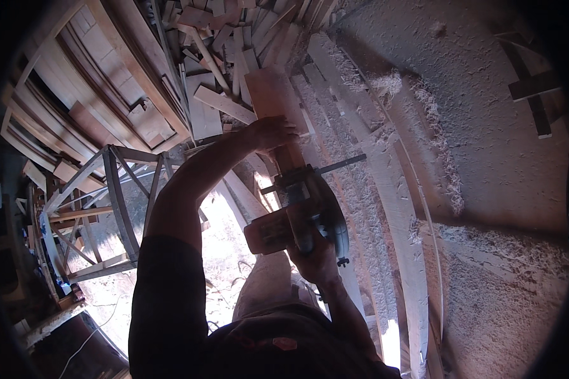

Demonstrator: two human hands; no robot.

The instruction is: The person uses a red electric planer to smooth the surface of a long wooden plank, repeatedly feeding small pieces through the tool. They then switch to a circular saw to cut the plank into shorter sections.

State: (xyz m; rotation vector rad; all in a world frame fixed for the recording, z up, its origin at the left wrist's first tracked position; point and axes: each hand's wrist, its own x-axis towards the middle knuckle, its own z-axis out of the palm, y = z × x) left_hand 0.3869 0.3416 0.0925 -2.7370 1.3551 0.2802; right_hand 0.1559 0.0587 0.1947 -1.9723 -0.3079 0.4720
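My right hand is wrapped around the rear handle of a dark handheld circular saw. The saw's front edge rests at the near end of a reddish-brown wooden board, and a thin metal bar sticks out from it to the right. Reaching in from the left, my left hand lies across the board just ahead of the saw, fingers bent over its right side. The saw's body hides the blade and the board's near end.
Sawdust-covered planks run along the right of the board. Offcuts are heaped at the far end. Wooden frames lean at the far left, near a slatted stand. Sawdust and shavings cover the right-hand floor.
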